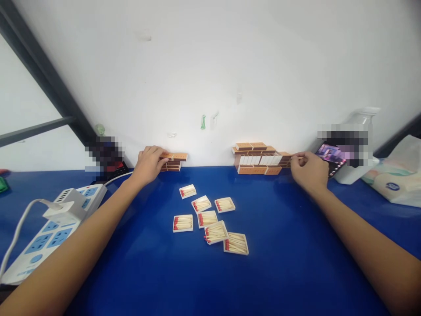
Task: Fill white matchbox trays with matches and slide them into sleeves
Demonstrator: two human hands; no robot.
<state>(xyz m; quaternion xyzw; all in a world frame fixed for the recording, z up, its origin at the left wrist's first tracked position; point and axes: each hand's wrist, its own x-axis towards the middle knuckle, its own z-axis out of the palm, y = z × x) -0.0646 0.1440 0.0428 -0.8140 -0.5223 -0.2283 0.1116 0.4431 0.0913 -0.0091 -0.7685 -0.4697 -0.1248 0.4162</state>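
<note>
At the left of the wall, my left hand (149, 163) is closed round the end of a small stack of orange-and-brown matchboxes (179, 156), its fingers on the top box and its thumb below. To the right, my right hand (309, 170) pinches at the right end of a larger matchbox stack (259, 169); its fingertips are partly hidden. White tray ends face out in the middle of that stack. Between the hands lie several open matchbox trays (183, 229) full of red-headed matches. One tray (216, 232) overlaps the corner of another (236, 251).
A power strip (59, 237) with a white charger and cable lies on the left of the blue table (158, 281). At right are a phone (330, 159) propped against a white bottle and a tissue pack (394, 175). The white wall (210, 66) bounds the back.
</note>
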